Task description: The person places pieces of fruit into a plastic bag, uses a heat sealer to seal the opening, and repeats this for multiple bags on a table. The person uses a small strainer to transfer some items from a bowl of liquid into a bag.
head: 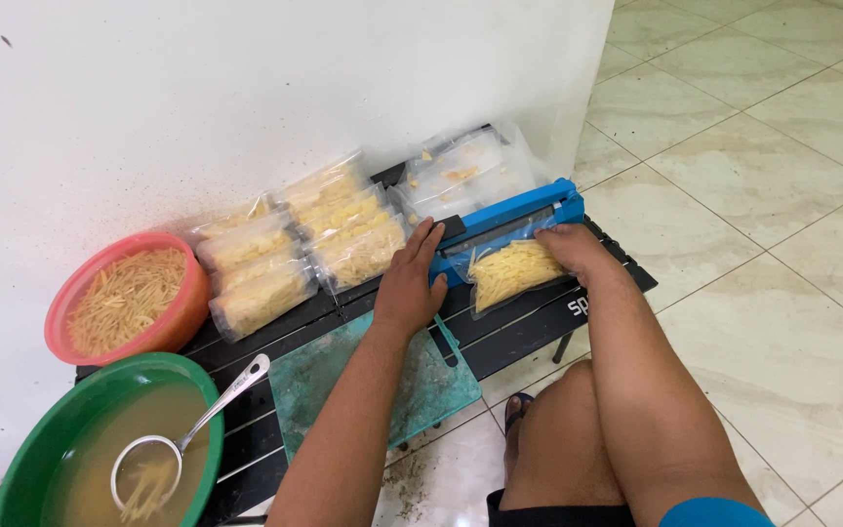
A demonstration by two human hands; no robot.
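Fingers of the left hand (409, 283) spread flat, pressing on the near end of the blue sealer (504, 229), gripping nothing. Fingers of the right hand (570, 249) curled lightly over the upper corner of a clear bag of yellow strips (514, 273), its mouth tucked under the sealer bar. Bag between both hands, on the black table (529, 332). Sealed bags (295, 249) stacked against the wall, left of the sealer.
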